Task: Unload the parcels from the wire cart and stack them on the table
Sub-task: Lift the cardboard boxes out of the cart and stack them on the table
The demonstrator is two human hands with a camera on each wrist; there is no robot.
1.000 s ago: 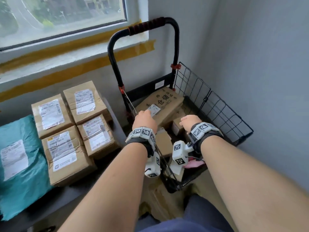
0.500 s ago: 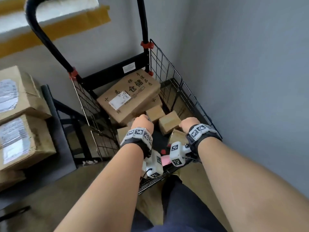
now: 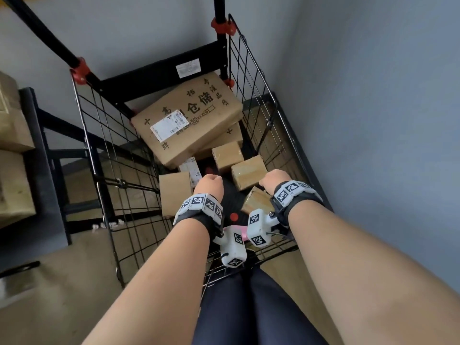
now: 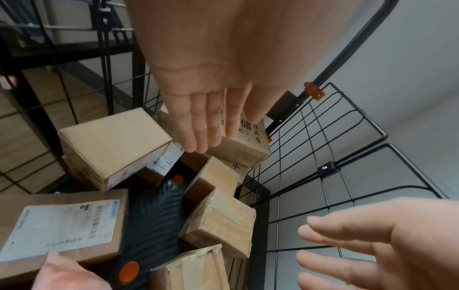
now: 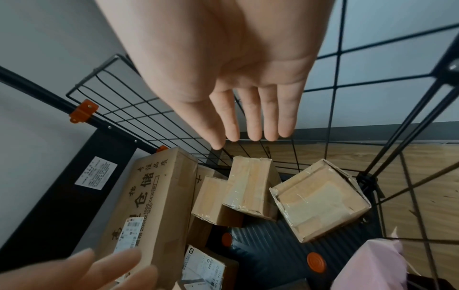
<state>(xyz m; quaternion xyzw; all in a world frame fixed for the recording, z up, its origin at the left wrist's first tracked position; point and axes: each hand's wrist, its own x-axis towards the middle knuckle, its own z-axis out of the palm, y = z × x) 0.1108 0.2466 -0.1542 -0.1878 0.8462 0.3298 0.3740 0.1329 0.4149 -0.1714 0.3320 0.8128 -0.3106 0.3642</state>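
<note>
1. Grey walls (image 3: 373,95) meet in a corner; the wire cart (image 3: 251,78) stands in that corner on a wood-look floor (image 3: 62,282).
2. Left hand (image 3: 208,186): held inside the cart above the parcels. The left wrist view shows its fingers (image 4: 196,125) straight and close together, holding nothing.
3. Right hand (image 3: 273,179): held inside the cart beside the right mesh wall. The right wrist view shows its fingers (image 5: 250,115) straight and slightly parted, holding nothing.
4. Large printed carton (image 3: 186,120): lies tilted at the far end of the cart, beyond both sets of fingertips, with a white label on its top face.
5. Small taped boxes (image 3: 249,171): lie below and between the two hands; none is touched.
6. Plain brown box (image 3: 174,192): stands just left of the left-hand fingers, against the left mesh wall.
7. Pink parcel (image 5: 372,264): lies at the near end of the cart, behind the right-hand fingers.
8. Stacked parcels (image 3: 12,150): sit on the dark table (image 3: 37,155) at the far left, well apart from both hands.
</note>
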